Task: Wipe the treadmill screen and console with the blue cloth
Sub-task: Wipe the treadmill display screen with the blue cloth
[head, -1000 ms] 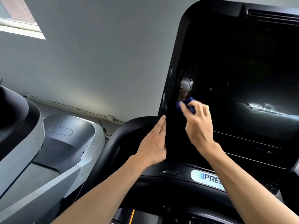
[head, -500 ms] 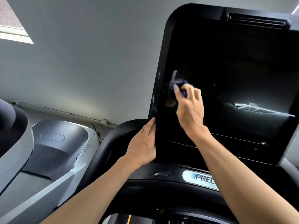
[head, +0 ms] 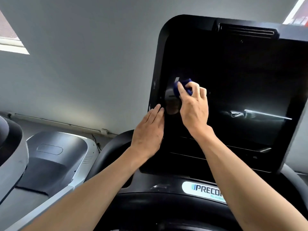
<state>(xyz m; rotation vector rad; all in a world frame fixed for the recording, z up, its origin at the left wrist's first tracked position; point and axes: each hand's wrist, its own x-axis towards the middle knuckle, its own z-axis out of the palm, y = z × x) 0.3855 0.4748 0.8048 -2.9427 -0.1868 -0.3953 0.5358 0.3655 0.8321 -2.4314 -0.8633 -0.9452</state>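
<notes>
The treadmill's tall black screen (head: pixel 236 80) fills the right half of the head view, dark and glossy with reflections. Below it runs the black console (head: pixel 158 197) with a white Precor badge. My right hand (head: pixel 193 105) presses a bunched blue cloth (head: pixel 182 85) against the left part of the screen, fingers curled around it. My left hand (head: pixel 148 130) lies flat with fingers together along the screen's left edge, holding nothing. Most of the cloth is hidden under my fingers.
A second treadmill's grey and white motor hood (head: pixel 55 155) stands to the left, with part of its console (head: pixel 10 147) at the far left. A grey wall (head: pixel 91 64) rises behind, with a cable duct along its base.
My right hand with the cloth has slid up the left part of the screen. The left hand has crept higher along the edge. The camera has tilted, showing more of the screen's top.
</notes>
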